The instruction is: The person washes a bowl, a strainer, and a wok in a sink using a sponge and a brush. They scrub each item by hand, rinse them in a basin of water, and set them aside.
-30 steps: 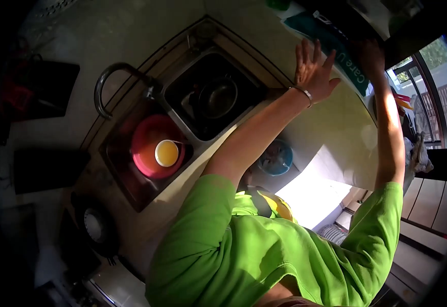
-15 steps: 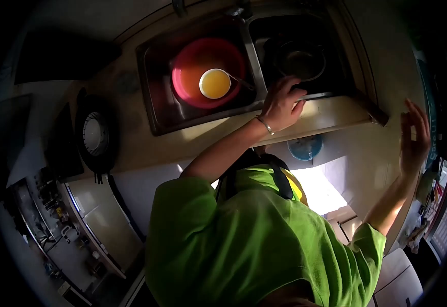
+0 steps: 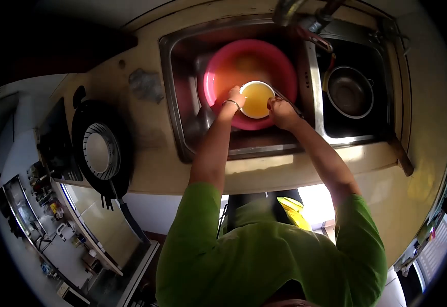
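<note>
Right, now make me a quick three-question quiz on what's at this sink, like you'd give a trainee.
1. True or false: the pan and the pink basin sit in separate compartments of the sink.

2. Where is the white bowl?
a) on the counter
b) in the pan
c) inside the pink basin

3. Fill in: the bracelet is on the wrist of the ____ hand.

Key:
1. True.
2. c.
3. Left.

Sink (image 3: 312, 92), pink basin (image 3: 278, 62) seemingly on bottom
</note>
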The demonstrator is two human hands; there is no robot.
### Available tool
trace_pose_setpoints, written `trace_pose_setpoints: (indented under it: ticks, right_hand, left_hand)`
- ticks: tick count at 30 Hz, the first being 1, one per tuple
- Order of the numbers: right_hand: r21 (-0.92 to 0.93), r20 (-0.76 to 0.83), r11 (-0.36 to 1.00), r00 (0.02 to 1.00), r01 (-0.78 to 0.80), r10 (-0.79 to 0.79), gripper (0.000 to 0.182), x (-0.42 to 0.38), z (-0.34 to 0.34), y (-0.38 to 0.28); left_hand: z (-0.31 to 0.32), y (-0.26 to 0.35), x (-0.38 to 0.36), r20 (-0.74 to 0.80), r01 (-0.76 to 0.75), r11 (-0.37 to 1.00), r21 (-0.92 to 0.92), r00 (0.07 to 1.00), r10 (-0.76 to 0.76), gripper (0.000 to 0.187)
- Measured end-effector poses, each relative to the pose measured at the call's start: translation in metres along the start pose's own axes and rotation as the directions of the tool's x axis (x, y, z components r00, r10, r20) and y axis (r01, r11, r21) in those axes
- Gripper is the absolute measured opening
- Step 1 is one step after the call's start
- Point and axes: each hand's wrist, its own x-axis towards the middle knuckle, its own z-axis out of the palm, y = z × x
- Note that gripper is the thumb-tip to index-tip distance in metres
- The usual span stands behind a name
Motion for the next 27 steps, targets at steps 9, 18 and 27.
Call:
trace_pose_setpoints:
  ticks: [9, 18, 27]
  right_hand:
    - [-0.339, -0.058, 0.94, 0.996, 0.039, -0.063, 0.017, 0.048, 0.025, 0.001]
    - [0.399, 0.232, 0.885, 0.961, -0.238, 0.154, 0.027, 0.074, 0.049, -0.019]
    - [0.656, -0.113, 0.754, 0.992, 0.031, 0.058, 0.047, 0.093, 0.084, -0.039]
  left_hand:
    - [-0.01, 0.014, 0.003, -0.003, -0.082, 0.996, 0.037, 0.997, 0.083, 0.043]
    - [-0.02, -0.009, -0.005, -0.009, 0.056, 0.908, -0.415, 0.998, -0.065, 0.049]
    - [-0.001, -0.048, 0.022, 0.304, 0.302, 0.458, -0.836, 0.95, -0.073, 0.059]
